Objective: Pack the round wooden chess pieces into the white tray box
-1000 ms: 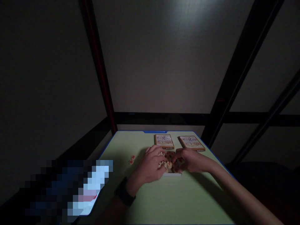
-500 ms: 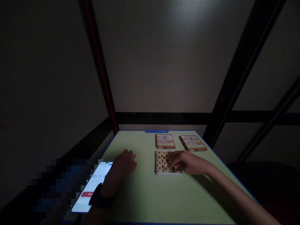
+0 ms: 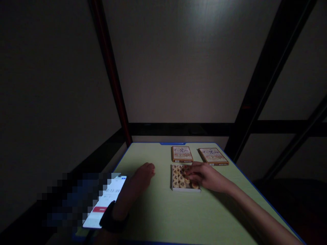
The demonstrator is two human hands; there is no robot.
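The left hand point(image 3: 143, 177) is curling its fingers together, and a bit of a red-marked piece point(image 3: 153, 171) is showing at the tips; it seems to be pinching that, though I cannot tell whether anything else is tucked inside. From this grip the shallow tray point(image 3: 186, 190) is lying between three and four o'clock, near but apart. The right hand point(image 3: 205, 176) is sitting closer, reaching in over the tray's three o'clock side, its thumb and forefinger bent among the round pieces point(image 3: 175, 184). They are touching or nearly touching some there; whether they are gripping one, I cannot tell. The tray is standing roughly square to the green table point(image 3: 158, 214), and the slant of view is keeping me from judging its longer side.

As for writing, the pieces at the tray's nine o'clock side are bearing dark characters, too small to read from here. Beyond the tray, a box point(image 3: 182, 153) is lying at twelve o'clock and a second box point(image 3: 213, 155) near two, both carrying bold dark characters on pale lids, with smaller print blurring below. At the left hand's eight o'clock, a phone point(image 3: 115, 186) is showing 13:09 above a red button.
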